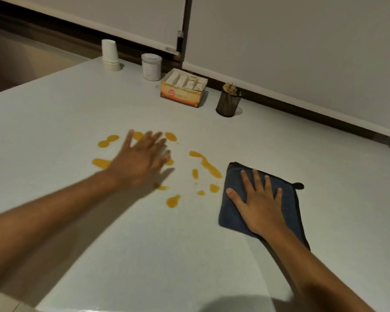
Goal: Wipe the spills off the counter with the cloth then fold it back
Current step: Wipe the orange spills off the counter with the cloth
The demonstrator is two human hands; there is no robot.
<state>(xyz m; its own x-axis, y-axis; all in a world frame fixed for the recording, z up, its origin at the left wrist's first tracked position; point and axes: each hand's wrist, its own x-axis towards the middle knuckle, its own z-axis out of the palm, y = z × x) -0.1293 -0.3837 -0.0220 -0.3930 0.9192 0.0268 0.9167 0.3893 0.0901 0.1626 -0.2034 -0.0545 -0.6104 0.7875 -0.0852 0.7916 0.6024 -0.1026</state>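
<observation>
Several orange-yellow spills [206, 164] dot the middle of the white counter [144, 233]. A folded dark blue cloth [232, 212] with a small black hanging loop lies to the right of the spills. My right hand [260, 202] rests flat on the cloth, fingers spread, pressing it to the counter. My left hand [142, 158] hovers over the left group of spills, fingers apart, slightly blurred, holding nothing. It hides some of the spill patches beneath it.
Along the back wall stand a stack of white paper cups [110, 55], a white lidded jar [151, 66], an open orange box of sachets [183, 88] and a black mesh holder with wooden sticks [228, 102]. The counter's left edge runs diagonally.
</observation>
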